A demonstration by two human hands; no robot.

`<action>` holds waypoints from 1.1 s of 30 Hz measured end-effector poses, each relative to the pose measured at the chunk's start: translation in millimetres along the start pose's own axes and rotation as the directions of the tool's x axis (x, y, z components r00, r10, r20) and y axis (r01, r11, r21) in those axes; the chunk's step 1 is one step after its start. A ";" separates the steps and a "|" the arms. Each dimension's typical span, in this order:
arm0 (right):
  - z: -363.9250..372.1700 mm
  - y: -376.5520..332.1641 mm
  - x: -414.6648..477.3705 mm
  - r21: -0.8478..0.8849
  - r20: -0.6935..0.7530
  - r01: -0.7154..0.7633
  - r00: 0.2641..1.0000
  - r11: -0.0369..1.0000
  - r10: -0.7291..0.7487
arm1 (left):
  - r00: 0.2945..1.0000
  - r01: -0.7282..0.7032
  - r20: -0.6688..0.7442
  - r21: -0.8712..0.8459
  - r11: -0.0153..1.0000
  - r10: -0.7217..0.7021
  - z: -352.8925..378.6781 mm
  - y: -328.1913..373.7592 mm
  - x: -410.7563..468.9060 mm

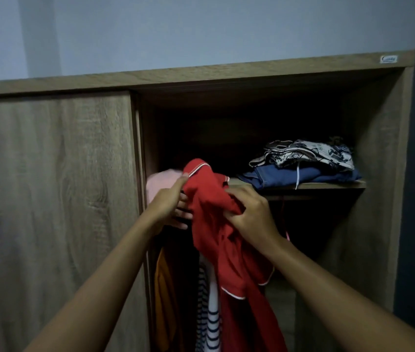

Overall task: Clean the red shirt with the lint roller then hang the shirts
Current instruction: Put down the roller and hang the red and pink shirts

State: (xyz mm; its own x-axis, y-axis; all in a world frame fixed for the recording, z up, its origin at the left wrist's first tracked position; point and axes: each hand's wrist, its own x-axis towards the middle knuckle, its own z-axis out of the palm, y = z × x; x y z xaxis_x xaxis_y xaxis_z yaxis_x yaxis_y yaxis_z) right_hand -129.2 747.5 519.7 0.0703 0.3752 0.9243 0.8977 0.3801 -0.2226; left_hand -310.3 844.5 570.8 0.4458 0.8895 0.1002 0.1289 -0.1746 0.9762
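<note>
The red shirt (216, 224) with white piping hangs bunched in front of the open wardrobe, its collar up near the shelf edge. My left hand (173, 201) grips the shirt's upper left side near the collar. My right hand (249, 212) is closed on a fold of the red cloth at its right. A striped navy and white shirt (207, 313) hangs below, partly behind the red one. No hanger or lint roller shows.
The wooden wardrobe has a closed sliding door (54, 199) at left. A shelf (328, 185) carries folded blue and patterned clothes (303, 163) and a pink garment (160, 181). An orange garment (164, 301) hangs at lower left. A red cord (283, 219) dangles under the shelf.
</note>
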 end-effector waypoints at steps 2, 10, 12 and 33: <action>-1.8 -0.3 -13.4 -0.012 0.022 0.094 0.995 0.995 -0.094 | 0.994 0.069 0.092 -0.066 0.995 -0.063 5.6 -0.4 -2.1; -6.7 2.6 -47.4 -0.086 0.270 0.364 0.904 0.927 -0.330 | 0.999 -0.006 0.032 -0.119 0.993 0.010 18.8 7.4 -0.3; -5.5 3.8 -52.9 -0.060 0.332 0.316 0.901 0.947 -0.279 | 0.997 -0.067 -0.044 -0.042 0.997 0.065 17.8 7.4 -1.5; -15.5 17.0 -63.7 -0.138 0.176 -0.379 0.900 0.915 0.400 | 0.836 -0.535 0.239 0.554 0.637 0.494 29.8 -43.6 -32.7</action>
State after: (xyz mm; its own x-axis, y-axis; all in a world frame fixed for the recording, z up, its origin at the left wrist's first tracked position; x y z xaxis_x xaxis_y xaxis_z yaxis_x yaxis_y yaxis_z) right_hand -111.7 716.9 461.8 0.3455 0.6379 0.6882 0.8545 0.0892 -0.5117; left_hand -304.1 810.5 519.3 0.6484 0.5564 0.5196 0.3347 -0.8213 0.4619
